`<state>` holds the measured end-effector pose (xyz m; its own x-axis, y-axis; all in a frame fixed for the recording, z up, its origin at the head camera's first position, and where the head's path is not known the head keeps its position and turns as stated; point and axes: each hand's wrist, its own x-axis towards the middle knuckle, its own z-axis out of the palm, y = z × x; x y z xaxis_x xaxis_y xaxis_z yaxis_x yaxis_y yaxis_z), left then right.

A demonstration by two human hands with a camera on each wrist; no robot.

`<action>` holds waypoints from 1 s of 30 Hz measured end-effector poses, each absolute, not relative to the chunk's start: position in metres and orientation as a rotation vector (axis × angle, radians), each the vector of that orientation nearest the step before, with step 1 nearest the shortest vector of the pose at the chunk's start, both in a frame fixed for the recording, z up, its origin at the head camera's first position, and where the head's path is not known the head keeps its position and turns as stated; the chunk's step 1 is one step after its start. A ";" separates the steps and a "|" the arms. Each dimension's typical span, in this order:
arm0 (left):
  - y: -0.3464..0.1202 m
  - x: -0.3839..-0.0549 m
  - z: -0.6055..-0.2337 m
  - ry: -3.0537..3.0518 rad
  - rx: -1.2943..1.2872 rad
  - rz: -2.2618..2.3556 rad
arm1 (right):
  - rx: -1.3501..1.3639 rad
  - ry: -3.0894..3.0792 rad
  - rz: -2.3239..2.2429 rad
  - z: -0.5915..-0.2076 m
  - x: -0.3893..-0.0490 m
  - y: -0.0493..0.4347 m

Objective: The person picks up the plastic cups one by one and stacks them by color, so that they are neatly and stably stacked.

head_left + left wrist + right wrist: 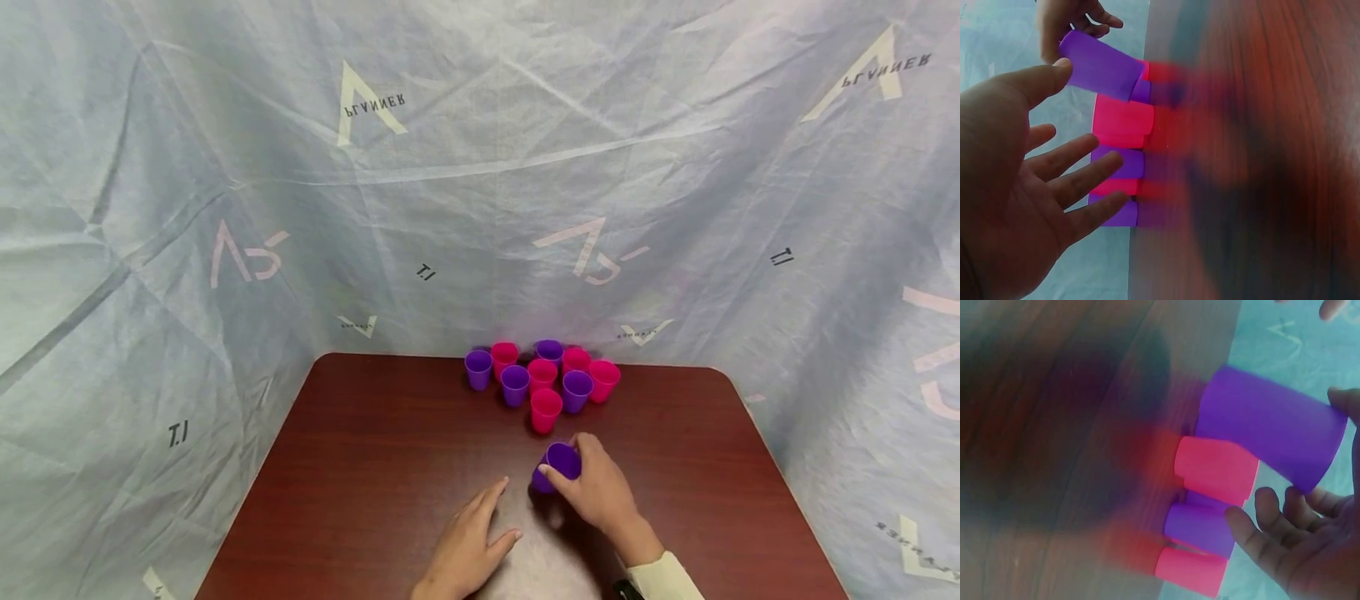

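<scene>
A purple plastic cup (557,468), mouth up and slightly tilted, is held by my right hand (600,487) near its rim, thumb on the near side and fingers on the far side. In the right wrist view the thumb rests at the rim of that purple cup (1272,425). My left hand (468,537) is to the left of the held cup, its fingers spread and nothing in it. The left wrist view shows the open palm of the left hand (1035,181), its thumb tip overlapping the purple cup (1102,65) there.
Beyond the hands, several pink and purple cups stand mouth up in a cluster, with a pink cup (546,410) at its front and a purple cup (478,369) at its left end. A brown wooden table (360,467) bears them. Grey printed sheeting (480,208) hangs behind and at both sides.
</scene>
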<state>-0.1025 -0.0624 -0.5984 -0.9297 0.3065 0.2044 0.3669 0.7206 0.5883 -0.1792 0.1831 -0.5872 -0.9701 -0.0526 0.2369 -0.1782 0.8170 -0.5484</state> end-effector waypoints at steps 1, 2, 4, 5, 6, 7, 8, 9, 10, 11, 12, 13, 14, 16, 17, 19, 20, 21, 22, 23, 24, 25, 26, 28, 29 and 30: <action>-0.061 -0.103 -0.599 -2.830 -0.552 -1.006 | 0.192 -2.803 0.878 -0.587 -0.176 0.181; -0.060 -0.103 -0.599 -2.829 -0.550 -1.021 | 0.206 -2.813 0.888 -0.587 -0.174 0.179; -0.057 -0.104 -0.600 -2.827 -0.540 -1.052 | 0.251 -2.828 0.908 -0.587 -0.169 0.174; -0.056 -0.104 -0.601 -2.823 -0.534 -1.069 | 0.271 -2.836 0.920 -0.588 -0.166 0.172; -0.055 -0.105 -0.602 -2.817 -0.531 -1.086 | 0.291 -2.841 0.935 -0.588 -0.164 0.169; -0.053 -0.105 -0.603 -2.813 -0.526 -1.105 | 0.312 -2.844 0.948 -0.589 -0.161 0.166; -0.052 -0.106 -0.604 -2.808 -0.516 -1.132 | 0.327 -2.850 0.965 -0.589 -0.159 0.164; -0.051 -0.107 -0.606 -2.809 -0.500 -1.156 | 0.350 -2.852 0.982 -0.590 -0.156 0.161; -0.050 -0.108 -0.607 -2.810 -0.480 -1.189 | 0.367 -2.854 1.001 -0.590 -0.154 0.159; -0.048 -0.109 -0.609 -2.809 -0.457 -1.221 | 0.387 -2.856 1.016 -0.591 -0.152 0.156; -0.047 -0.110 -0.610 -2.807 -0.437 -1.253 | 0.414 -2.853 1.033 -0.592 -0.150 0.154; -0.046 -0.110 -0.612 -2.796 -0.419 -1.282 | 0.437 -2.847 1.048 -0.592 -0.148 0.152; -0.045 -0.111 -0.614 -2.778 -0.410 -1.309 | 0.460 -2.842 1.064 -0.592 -0.147 0.150; -0.044 -0.113 -0.618 -2.743 -0.405 -1.346 | 0.514 -2.827 1.074 -0.593 -0.145 0.146; -0.044 -0.114 -0.620 -2.723 -0.411 -1.354 | 0.542 -2.813 1.072 -0.594 -0.144 0.145; -0.043 -0.116 -0.624 -2.694 -0.421 -1.363 | 0.590 -2.782 1.081 -0.595 -0.144 0.142; -0.043 -0.117 -0.625 -2.691 -0.421 -1.368 | 0.613 -2.768 1.076 -0.596 -0.144 0.141; -0.043 -0.118 -0.626 -2.691 -0.417 -1.376 | 0.637 -2.748 1.071 -0.597 -0.144 0.140; -0.043 -0.118 -0.628 -2.690 -0.414 -1.379 | 0.659 -2.728 1.064 -0.597 -0.143 0.139; -0.043 -0.119 -0.629 -2.689 -0.411 -1.388 | 0.679 -2.710 1.050 -0.598 -0.143 0.139; -0.043 -0.120 -0.630 -2.693 -0.402 -1.398 | 0.696 -2.694 1.034 -0.599 -0.143 0.139; -0.044 -0.120 -0.631 -2.694 -0.393 -1.408 | 0.713 -2.679 1.013 -0.599 -0.142 0.139; -0.044 -0.121 -0.632 -2.695 -0.383 -1.416 | 0.727 -2.670 0.982 -0.600 -0.141 0.139; -0.046 -0.121 -0.633 -2.700 -0.347 -1.414 | 0.744 -2.660 0.934 -0.601 -0.139 0.140; -0.047 -0.121 -0.633 -2.699 -0.327 -1.414 | 0.742 -2.661 0.914 -0.601 -0.138 0.141; -0.048 -0.121 -0.634 -2.697 -0.304 -1.401 | 0.738 -2.663 0.900 -0.601 -0.138 0.141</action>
<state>-0.1210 -0.0485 -0.6339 -0.9765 0.1354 0.1678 0.2151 0.5602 0.7999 -0.1376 0.1412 -0.6015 -0.8451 -0.3867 0.3692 -0.5313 0.6837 -0.5003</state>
